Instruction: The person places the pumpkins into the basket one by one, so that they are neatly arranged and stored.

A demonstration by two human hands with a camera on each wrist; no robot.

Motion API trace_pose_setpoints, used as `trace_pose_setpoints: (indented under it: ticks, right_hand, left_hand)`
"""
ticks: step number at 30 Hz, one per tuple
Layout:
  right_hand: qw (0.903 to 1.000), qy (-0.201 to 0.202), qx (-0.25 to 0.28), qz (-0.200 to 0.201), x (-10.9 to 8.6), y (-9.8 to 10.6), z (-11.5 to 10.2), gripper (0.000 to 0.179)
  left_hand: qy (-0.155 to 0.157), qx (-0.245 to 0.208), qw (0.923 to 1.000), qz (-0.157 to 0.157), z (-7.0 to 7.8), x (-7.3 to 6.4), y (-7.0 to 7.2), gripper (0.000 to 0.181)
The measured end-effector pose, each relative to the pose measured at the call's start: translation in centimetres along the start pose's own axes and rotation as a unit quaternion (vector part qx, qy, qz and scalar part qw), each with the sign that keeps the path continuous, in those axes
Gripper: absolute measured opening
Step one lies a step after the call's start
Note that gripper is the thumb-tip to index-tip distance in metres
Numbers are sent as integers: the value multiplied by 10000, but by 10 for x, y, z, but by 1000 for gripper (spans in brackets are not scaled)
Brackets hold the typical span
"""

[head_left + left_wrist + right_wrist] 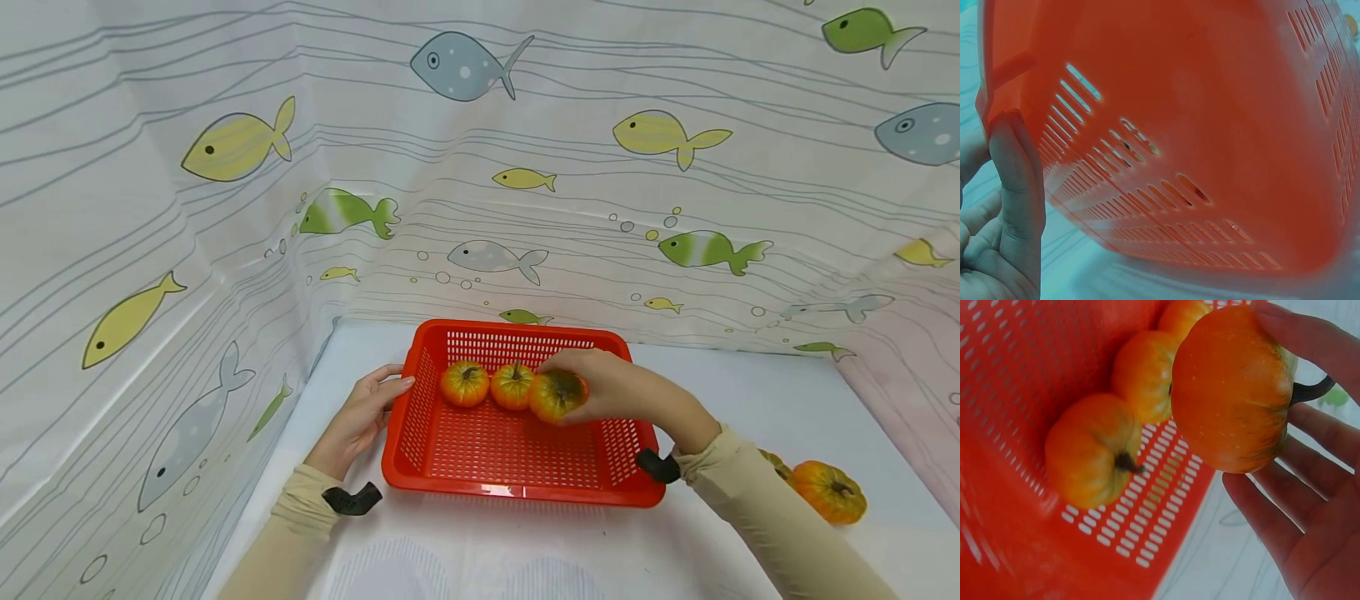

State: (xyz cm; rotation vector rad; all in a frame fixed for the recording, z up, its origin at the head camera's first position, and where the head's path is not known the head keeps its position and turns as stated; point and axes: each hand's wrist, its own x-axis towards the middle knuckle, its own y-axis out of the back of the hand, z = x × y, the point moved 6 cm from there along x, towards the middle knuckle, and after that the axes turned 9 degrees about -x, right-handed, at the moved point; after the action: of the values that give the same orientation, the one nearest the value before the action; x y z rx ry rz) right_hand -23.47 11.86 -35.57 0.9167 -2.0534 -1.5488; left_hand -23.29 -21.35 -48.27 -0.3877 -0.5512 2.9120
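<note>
A small orange pumpkin is in the right hand, at the centre-right of the head view, over the red plastic basket. Thumb and fingers are bent round it, and in the right wrist view its dark stem points towards the right edge. Two ribbed pumpkins sit in the basket just left of it in the head view; the right wrist view shows three besides the held one. The left hand pinches the basket's rim at centre left. At lower right, an orange pumpkin lies on the white table, with a greenish one partly hidden by the beige right sleeve. A fish-patterned curtain fills the upper frame.
</note>
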Motion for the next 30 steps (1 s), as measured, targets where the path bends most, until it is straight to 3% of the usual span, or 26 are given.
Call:
trace_pose_setpoints:
  ticks: [17,30]
  right_hand:
    - [9978,508,-115,-403,44,-33,-29,60]
    - [9920,874,-565,-717,70,-59,-53,59]
  left_hand:
    - [3,26,10000,38,1,0,-1,43]
    - [-89,-65,9999,13,0,1,-2,39]
